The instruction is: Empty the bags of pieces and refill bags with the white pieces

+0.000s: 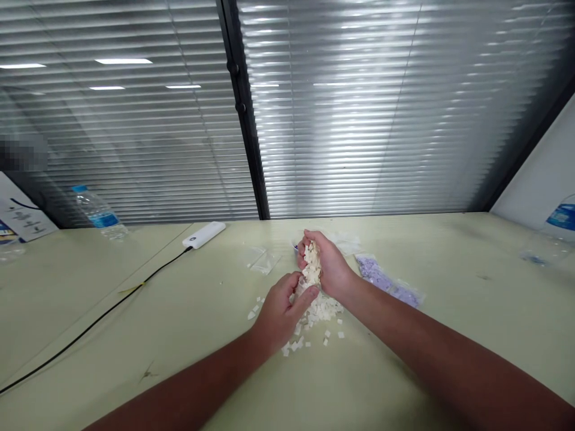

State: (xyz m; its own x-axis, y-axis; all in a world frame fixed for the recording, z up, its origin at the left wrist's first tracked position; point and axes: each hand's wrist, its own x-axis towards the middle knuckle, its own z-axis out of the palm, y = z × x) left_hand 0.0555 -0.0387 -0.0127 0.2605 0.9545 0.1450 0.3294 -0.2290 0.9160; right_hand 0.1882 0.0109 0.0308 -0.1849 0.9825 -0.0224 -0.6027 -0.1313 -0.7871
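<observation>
My right hand (330, 263) is cupped on its side, fingers curled around a heap of small cream-white square pieces (311, 263). Just below and to its left, my left hand (285, 305) is closed, thumb and fingers around what looks like the edge of a clear plastic bag (300, 290); most of it is hidden. More white pieces (324, 308) lie piled on the table under both hands, with several scattered toward me and to the left. Behind my right hand's fingers, a small dark-edged object (295, 246) is mostly covered.
A bag of purple pieces (386, 281) lies right of my right wrist. A clear bag (265, 261) lies beyond my left hand. Further left are a white power bank (204, 234) with a black cable (112, 308) and a water bottle (101, 214). Another bottle (550, 233) is far right. Blinds (359, 120) rise behind.
</observation>
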